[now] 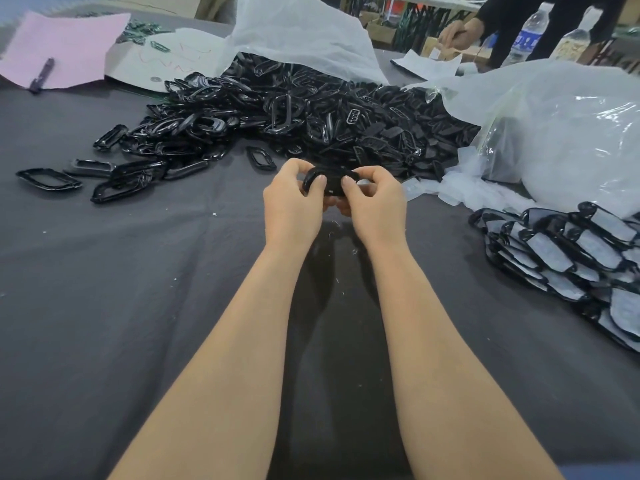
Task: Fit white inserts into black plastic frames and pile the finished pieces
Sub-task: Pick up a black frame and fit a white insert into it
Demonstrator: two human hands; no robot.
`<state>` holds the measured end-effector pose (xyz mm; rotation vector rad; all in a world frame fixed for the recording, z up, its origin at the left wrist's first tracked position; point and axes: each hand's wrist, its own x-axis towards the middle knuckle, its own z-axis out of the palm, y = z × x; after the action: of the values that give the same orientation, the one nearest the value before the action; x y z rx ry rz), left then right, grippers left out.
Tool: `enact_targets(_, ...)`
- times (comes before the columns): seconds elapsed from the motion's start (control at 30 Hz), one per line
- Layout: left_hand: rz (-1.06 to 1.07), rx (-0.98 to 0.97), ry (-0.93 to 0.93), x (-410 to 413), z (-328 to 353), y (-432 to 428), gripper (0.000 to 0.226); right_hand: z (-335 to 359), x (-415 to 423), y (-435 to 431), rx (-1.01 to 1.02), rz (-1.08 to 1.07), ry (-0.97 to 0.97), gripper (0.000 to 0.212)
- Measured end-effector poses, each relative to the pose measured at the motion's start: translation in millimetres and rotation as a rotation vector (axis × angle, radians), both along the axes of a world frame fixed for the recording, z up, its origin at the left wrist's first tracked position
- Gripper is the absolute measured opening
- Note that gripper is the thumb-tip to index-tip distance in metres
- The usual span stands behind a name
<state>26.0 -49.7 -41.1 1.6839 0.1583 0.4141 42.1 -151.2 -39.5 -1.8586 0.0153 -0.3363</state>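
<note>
- A dark grey cloth (pixel 104 306) covers the table from edge to edge.
- 2 translucent plastic bags lie at the far side: 1 opened at centre (pixel 298 32), 1 bulging at right (pixel 561 133).
- 1 heap of loose black frames (pixel 294 112), too many to count, spills from the centre bag; about 6 strays lie apart at left.
- 1 pile of finished pieces (pixel 568 254), black rims around white inserts, overlaps at right; the count cannot be told.
- 1 pink sheet (pixel 59 46) lies far left with 1 pen (pixel 42 75) on it.
- 2 bare hands meet at centre: the left hand (pixel 294 202) and right hand (pixel 372 206) both pinch 1 black frame (pixel 330 181), thumbs on top, above the cloth.
- 2 water bottles (pixel 530 36) stand at far right beside 1 other person's hand (pixel 460 33).
</note>
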Motion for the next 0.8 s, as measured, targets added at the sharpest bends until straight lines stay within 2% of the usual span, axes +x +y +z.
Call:
enact_targets(0.13,0.025,0.141,0.004,-1,-2,0,0.026,1,0,-1,-0.189,-0.037,-0.040,0.006)
enact_targets(0.2,0.023,0.158,0.023,0,-2,0,0.022,0,0,-1,-0.209,-0.033,-0.024,0.007)
enact_targets(0.3,0.016,0.035,0.055,2,-1,1,0.022,2,1,-4,-0.031,-0.023,0.009,0.005)
enact_targets(0.37,0.029,-0.102,0.058,2,0,2,0.022,5,4,-13,0.001,-0.153,-0.023,0.012)
enact_targets(0.43,0.067,-0.184,0.055,2,0,4,0.023,6,6,-26,-0.111,-0.323,-0.034,0.022)
enact_targets(0.5,0.098,-0.225,0.050,3,0,5,0.023,3,7,-34,-0.250,-0.385,0.022,0.028)
enact_targets(0.67,0.104,-0.256,0.052,2,0,4,0.022,-5,9,-26,-0.685,-0.235,0.231,0.042)
enact_targets(0.73,0.107,-0.258,0.054,3,0,4,0.021,-6,8,-24,-0.754,-0.239,0.241,0.042)
enact_targets(0.8,0.108,-0.253,0.060,3,1,4,0.020,-6,9,-24,-0.738,-0.256,0.210,0.032)
